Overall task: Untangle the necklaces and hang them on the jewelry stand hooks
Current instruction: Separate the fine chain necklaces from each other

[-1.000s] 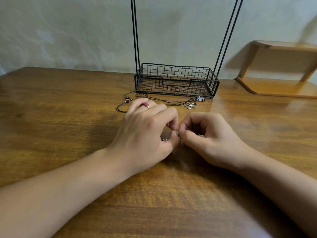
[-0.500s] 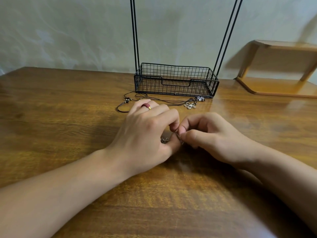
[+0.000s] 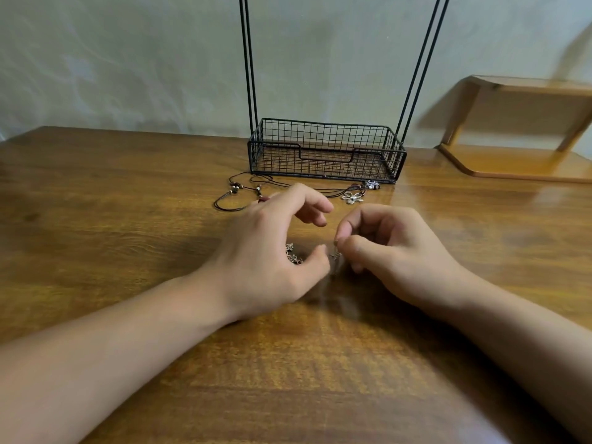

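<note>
text: none legible | labels/brands/nos: none — signs: none | checked: head view, whole frame — some blur

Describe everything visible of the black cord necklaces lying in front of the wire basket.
The black cord necklaces lie loose on the wooden table, just in front of the wire basket of the stand. Thin dark cords loop at the left end, carrying a few small beads, and run rightward behind the left hand, which hides their middle. At the right end sit a pale open-petal flower pendant and a small darker charm. The cords overlap, apparently still tangled. Neither hand plainly holds them.
</note>
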